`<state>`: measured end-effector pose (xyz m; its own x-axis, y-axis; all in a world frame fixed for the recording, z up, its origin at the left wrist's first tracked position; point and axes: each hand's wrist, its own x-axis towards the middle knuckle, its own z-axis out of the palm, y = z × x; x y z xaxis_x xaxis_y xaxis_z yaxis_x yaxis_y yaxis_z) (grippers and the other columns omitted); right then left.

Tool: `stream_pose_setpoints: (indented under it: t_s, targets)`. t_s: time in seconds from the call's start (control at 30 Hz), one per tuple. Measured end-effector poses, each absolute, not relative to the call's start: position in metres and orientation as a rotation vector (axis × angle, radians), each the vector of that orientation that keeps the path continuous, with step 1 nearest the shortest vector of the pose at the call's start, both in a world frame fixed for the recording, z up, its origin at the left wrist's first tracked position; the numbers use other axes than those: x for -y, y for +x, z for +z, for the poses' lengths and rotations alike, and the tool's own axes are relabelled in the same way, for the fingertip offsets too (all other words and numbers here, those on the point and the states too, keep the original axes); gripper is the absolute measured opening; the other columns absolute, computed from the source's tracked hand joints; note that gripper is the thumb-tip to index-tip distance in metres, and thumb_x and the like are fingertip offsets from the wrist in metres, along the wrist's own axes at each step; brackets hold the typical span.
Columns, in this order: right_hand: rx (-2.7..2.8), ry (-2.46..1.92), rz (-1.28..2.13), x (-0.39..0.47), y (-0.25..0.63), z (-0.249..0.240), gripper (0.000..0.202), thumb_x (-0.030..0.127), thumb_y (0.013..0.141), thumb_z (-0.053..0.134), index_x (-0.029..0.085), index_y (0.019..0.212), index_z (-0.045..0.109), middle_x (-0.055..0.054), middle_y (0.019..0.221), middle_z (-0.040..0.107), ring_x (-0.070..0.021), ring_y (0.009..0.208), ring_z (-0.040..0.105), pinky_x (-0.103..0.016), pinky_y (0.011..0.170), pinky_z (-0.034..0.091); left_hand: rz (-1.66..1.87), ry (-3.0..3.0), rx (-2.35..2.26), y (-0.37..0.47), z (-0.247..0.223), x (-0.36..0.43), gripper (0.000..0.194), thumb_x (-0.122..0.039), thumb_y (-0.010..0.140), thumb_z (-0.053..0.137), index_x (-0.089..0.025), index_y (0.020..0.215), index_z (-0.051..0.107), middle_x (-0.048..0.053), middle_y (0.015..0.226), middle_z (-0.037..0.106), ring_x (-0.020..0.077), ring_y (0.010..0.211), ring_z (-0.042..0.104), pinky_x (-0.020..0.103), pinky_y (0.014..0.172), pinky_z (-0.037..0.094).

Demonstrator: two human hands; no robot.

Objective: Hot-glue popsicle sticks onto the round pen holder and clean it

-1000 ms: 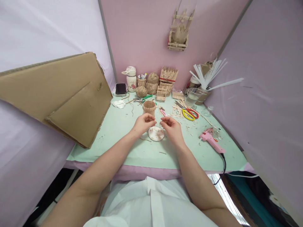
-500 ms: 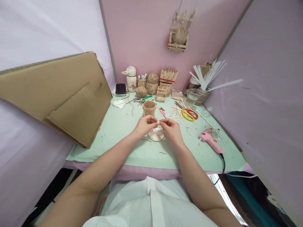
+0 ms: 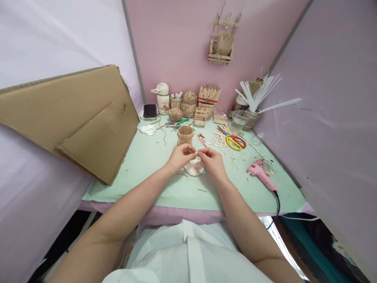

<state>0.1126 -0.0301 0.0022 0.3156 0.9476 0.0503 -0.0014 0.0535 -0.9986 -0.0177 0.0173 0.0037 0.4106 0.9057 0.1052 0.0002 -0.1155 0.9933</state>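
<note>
My left hand (image 3: 183, 155) and my right hand (image 3: 212, 160) meet fingertip to fingertip above a small round white dish (image 3: 194, 168). Both are closed in a pinch around a tiny pale piece (image 3: 196, 153) at the fingertips, too small to name and mostly covered by the fingers. Just behind my left hand stands a round cup made of wooden sticks (image 3: 185, 135), upright on the green table top. A pink-handled tool (image 3: 204, 141) lies beyond my right hand.
Scissors with yellow and red handles (image 3: 234, 143) lie among cut wooden sticks. At right rests a pink glue gun (image 3: 263, 177), its cord over the edge. Cardboard (image 3: 88, 122) leans at left. Twine balls (image 3: 175, 114), a bottle (image 3: 163, 98) and a water cup (image 3: 239, 121) stand at the back.
Both hands keep their pinch over the dish, with only a very slight shift of the right fingers. Nothing on the table has visibly moved.
</note>
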Motion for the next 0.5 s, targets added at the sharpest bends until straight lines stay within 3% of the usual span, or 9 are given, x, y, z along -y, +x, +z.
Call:
stream_pose_setpoints:
  t_s: [0.33, 0.5]
  targets:
    - [0.924, -1.278, 0.979, 0.0264, 0.1159, -0.0004, 0.028, 0.04, 0.065, 0.065, 0.016, 0.079, 0.068, -0.003, 0.071, 0.062, -0.0103, 0.054, 0.044, -0.024, 0.05, 0.036, 0.96, 1.426, -0.909, -0.0171, 0.0059, -0.0179, 0.026, -0.019, 0.063, 0.068, -0.015, 0.084, 0.053, -0.002, 0.066, 0.06, 0.0096, 0.061, 0.055, 0.022, 0.058, 0.041]
    - [0.935, -1.265, 0.998, 0.025, 0.1189, -0.0034, 0.022, 0.038, 0.066, 0.063, 0.017, 0.073, 0.066, -0.001, 0.068, 0.058, -0.0105, 0.057, 0.045, -0.022, 0.05, 0.034, 0.948, 1.404, -0.896, -0.0173, 0.0089, -0.0165, 0.03, -0.018, 0.063, 0.067, -0.016, 0.087, 0.049, -0.004, 0.063, 0.059, 0.0095, 0.058, 0.055, 0.022, 0.057, 0.04]
